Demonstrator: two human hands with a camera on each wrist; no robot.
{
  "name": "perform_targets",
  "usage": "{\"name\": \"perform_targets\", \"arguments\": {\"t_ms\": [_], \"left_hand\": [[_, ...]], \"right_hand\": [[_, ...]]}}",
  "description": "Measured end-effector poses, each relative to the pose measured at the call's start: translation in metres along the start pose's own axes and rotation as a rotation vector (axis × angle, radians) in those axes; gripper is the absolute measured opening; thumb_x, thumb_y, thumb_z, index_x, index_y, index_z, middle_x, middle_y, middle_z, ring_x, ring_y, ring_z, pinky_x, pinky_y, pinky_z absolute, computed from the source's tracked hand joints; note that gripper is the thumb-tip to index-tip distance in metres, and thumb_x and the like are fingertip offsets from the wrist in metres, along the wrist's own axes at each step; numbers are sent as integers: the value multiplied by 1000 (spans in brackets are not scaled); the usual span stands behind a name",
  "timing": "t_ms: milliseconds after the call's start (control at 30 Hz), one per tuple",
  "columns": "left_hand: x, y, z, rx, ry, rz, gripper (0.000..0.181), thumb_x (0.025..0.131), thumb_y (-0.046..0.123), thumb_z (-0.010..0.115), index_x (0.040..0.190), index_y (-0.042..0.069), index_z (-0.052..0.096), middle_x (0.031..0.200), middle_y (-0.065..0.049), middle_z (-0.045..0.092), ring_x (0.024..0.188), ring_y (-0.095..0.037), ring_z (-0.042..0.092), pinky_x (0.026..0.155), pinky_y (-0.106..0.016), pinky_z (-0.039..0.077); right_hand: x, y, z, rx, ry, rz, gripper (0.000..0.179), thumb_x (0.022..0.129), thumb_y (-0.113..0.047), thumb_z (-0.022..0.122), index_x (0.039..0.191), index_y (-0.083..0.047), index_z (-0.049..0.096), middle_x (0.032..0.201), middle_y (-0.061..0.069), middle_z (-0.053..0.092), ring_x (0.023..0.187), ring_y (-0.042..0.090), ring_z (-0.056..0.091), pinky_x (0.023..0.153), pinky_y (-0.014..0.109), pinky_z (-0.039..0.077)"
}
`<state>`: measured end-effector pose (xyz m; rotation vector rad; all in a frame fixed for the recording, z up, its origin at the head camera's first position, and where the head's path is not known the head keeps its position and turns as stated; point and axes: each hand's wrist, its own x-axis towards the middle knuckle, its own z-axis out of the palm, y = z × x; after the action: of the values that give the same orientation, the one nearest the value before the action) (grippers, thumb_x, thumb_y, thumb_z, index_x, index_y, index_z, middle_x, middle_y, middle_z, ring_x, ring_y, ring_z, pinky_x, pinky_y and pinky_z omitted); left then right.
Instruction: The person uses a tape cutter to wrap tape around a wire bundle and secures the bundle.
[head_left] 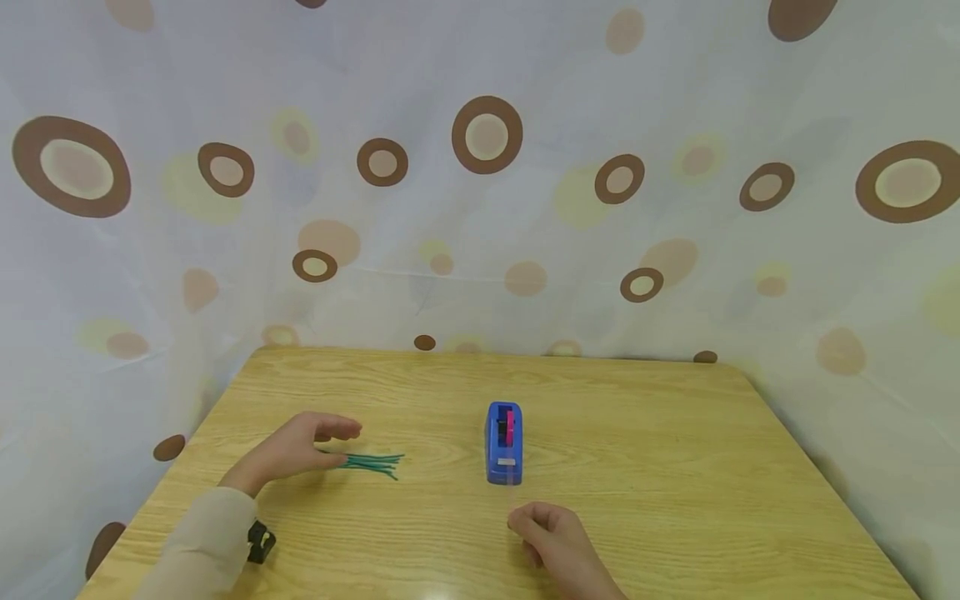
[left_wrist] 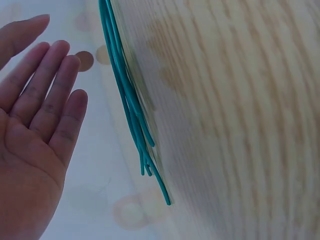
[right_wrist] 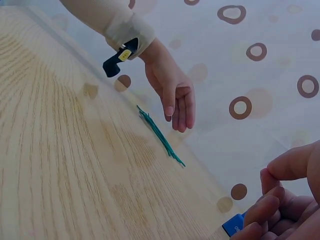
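Pulling sharply could drag the dispenser (head_left: 495, 447): right hand (head_left: 553, 540) pinches its tape (head_left: 511, 494); left hand (head_left: 295, 447), thumb and fingers apart, steadies nothing.

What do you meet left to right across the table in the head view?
Cream sleeve → left-hand grip → teal strands → blue tape dispenser → right-hand grip.

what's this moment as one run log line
left grip: open, near teal sticks; right grip: pinches clear tape; tape: runs to blue dispenser
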<state>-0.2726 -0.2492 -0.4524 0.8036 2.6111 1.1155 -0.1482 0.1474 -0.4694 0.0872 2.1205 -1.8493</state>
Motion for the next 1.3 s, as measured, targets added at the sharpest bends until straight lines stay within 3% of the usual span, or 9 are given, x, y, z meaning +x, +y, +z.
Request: {"name": "perform_targets", "arguments": {"t_ms": [333, 733, 1033, 1300], "left_hand": [[-1, -10, 0, -12, -41, -13, 48, 90, 19, 75, 131, -1, 60, 126, -13, 64, 116, -34, 59, 99, -57, 42], [-4, -16, 1, -14, -57, -30, 45, 85, 9, 77, 126, -3, 63, 119, -12, 68, 112, -32, 62, 96, -51, 46], [0, -19, 4, 84, -44, -53, 39, 82, 5, 77, 120, 3, 67, 112, -3, 70, 107, -27, 63, 93, -50, 48], [5, -20, 6, 148, -17, -40, 27, 80, 1, 76, 106, 8, 71, 99, 6, 69, 91, -16, 64, 82, -37, 52]], "right_hand": [[-2, -2, 0, 1, -3, -2, 25, 100, -20, 58, 96, 3, 65, 64, -2, 47, 60, 14, 44, 59, 27, 38], [-2, -1, -1, 22, -11, -1, 24, 99, -20, 59, 97, 4, 65, 65, -2, 47, 61, 13, 43, 59, 26, 38], [-2, -1, -2, 1, -14, 3, 25, 98, -21, 59, 97, 3, 65, 64, -2, 48, 60, 13, 44, 58, 26, 38], [-2, -1, -2, 1, -7, 16, 25, 98, -19, 58, 100, 5, 66, 65, -2, 49, 61, 13, 45, 59, 26, 38]]}}
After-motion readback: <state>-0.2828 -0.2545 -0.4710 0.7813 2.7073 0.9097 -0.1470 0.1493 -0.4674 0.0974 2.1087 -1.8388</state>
